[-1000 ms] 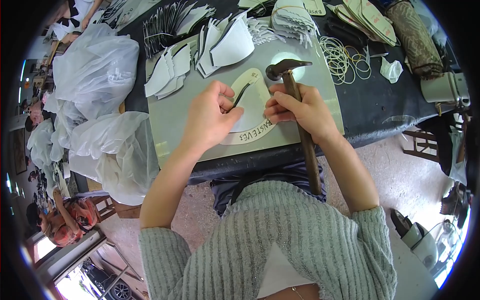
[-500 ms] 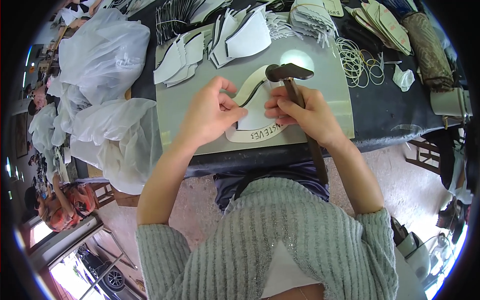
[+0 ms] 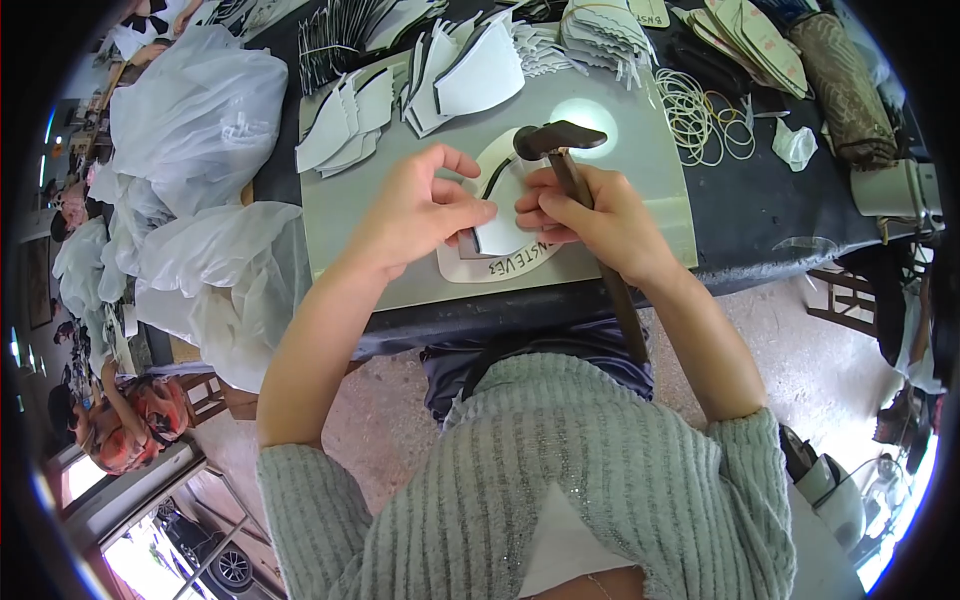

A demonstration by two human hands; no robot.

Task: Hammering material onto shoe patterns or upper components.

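Between my hands is a curved white cut piece (image 3: 503,234) with a black edge strip (image 3: 496,174), over a cream pattern board (image 3: 468,268) with dark lettering. My left hand (image 3: 412,212) pinches the piece's left side near its lower corner, index finger held away. In my right hand (image 3: 612,222) a hammer (image 3: 566,138) is gripped, its dark head pointing away from me and its long handle running down past the wrist. The fingertips of that same hand rest at the piece's right side. Part of the piece is hidden by my fingers.
A grey work board (image 3: 350,225) lies on the black-covered table. Stacked white pieces (image 3: 480,75) line its far side. Rubber bands (image 3: 692,120), a crumpled tissue (image 3: 794,147) and a patterned roll (image 3: 842,90) lie right; plastic bags (image 3: 200,120) crowd the left.
The whole view has shifted slightly, moving the table leftward in the picture. My left thumb has come further over the white piece, and its lower left corner looks a little raised from the board.
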